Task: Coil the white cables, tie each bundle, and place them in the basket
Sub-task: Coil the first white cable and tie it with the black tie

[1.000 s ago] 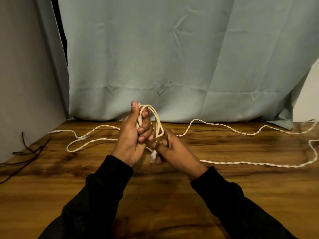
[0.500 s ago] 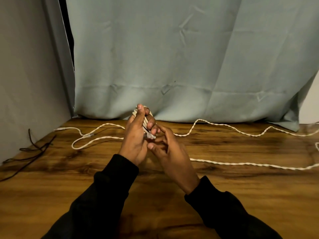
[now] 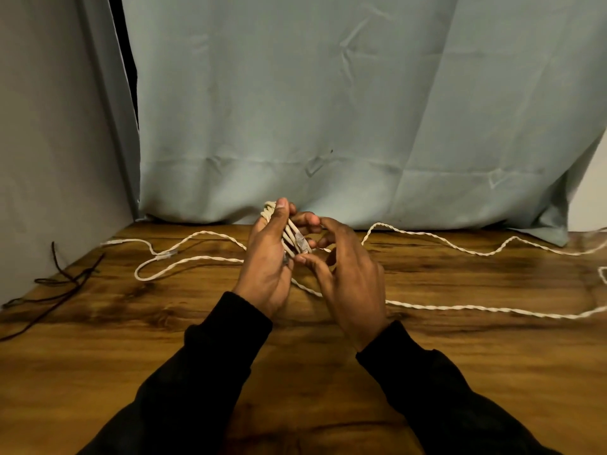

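Head view, from the left edge across: a dark cord (image 3: 56,284) lies loose at the bench's (image 3: 164,339) left corner, apart from the work. Next comes the slack end of the white cable (image 3: 184,261), a long loop flat on the wood with a small clear connector partway along it. At the centre the left hand (image 3: 267,261) is raised off the bench and closed around a small coil (image 3: 290,234) of a few turns, thumb pressed over the top strands, fingers curled behind. The right hand (image 3: 348,274) sits just beside it, fingers half open, fingertips meeting the coil's lower end near a pale plug (image 3: 302,243); whether it pinches a strand cannot be told. Rightward the rest of the cable (image 3: 460,308) runs in two long wavy lines to the bench's right edge. No basket is visible.

Coiling has likely only begun, since most of the length is still out. To do it well, the left hand should keep the thumb clamped so the turns do not spring apart, while the right draws slack in even loops of matching size, letting the twisted cable rotate freely to avoid kinks, and saves a tail for tying.
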